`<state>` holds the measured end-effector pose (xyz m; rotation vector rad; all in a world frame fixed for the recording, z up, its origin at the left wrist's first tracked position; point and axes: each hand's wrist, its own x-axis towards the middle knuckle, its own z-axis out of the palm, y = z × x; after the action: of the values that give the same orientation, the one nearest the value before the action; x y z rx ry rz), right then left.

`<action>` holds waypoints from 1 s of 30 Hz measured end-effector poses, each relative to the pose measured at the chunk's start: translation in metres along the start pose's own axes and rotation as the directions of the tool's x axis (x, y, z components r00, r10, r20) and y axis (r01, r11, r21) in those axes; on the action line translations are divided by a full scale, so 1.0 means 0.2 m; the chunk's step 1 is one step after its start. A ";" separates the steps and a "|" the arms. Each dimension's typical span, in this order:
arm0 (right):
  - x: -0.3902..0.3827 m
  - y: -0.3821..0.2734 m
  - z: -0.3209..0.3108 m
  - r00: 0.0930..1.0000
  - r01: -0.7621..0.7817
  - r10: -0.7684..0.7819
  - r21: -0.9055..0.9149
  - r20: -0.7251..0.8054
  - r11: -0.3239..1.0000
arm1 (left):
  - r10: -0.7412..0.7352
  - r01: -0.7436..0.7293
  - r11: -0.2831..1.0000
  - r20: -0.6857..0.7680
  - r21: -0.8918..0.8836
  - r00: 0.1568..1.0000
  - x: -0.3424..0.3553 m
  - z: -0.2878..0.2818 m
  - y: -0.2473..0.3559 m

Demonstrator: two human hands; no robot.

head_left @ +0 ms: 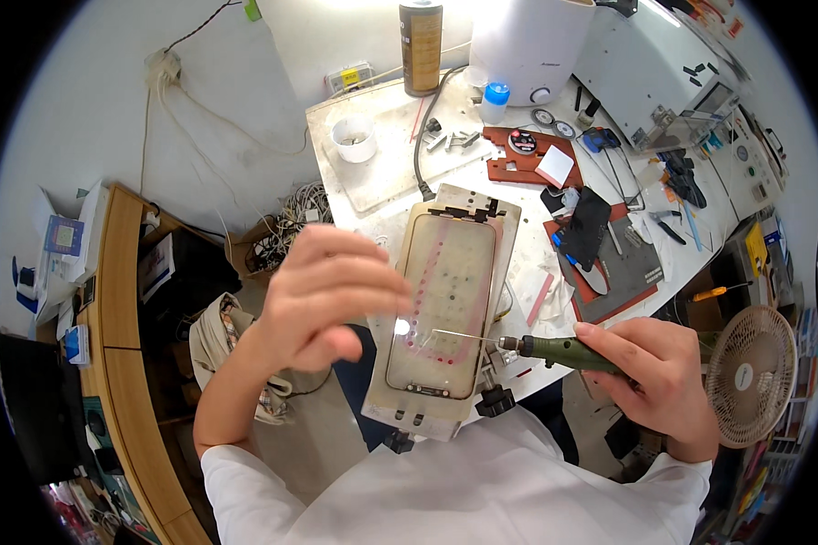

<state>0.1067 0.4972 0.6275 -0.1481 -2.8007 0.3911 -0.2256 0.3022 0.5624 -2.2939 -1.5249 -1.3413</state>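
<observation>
My right hand (650, 377) is wrapped round a dark green pen-shaped rotary tool (559, 351). From its metal chuck a long thin bit (463, 337) runs left over the lower part of a phone-sized glass panel (454, 282); whether it touches the glass, I cannot tell. The panel has a dark rim and a row of pink-red dots, and rests on a metal holding plate (509, 227) with black knobs (495, 401) at its near end. My left hand (332, 295) hovers at the panel's left edge, slightly blurred, with fingers stretched out and nothing in them.
A white round tub (354, 139), a spray can (421, 45) and a blue-capped bottle (494, 102) stand behind the plate. To the right lie a red-brown tray (509, 171), a grey mat (632, 272) and pliers (671, 229). A fan (752, 375) is at far right.
</observation>
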 end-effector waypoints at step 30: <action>-0.06 -0.07 0.01 0.999 0.035 -0.036 0.043 0.030 0.998 | 0.010 -0.021 0.991 0.082 0.133 0.997 -0.05 0.01 0.08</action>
<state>0.1168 0.4806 0.6262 -0.0830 -2.8187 0.4479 -0.2129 0.2874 0.5607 -2.2989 -1.5658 -1.1181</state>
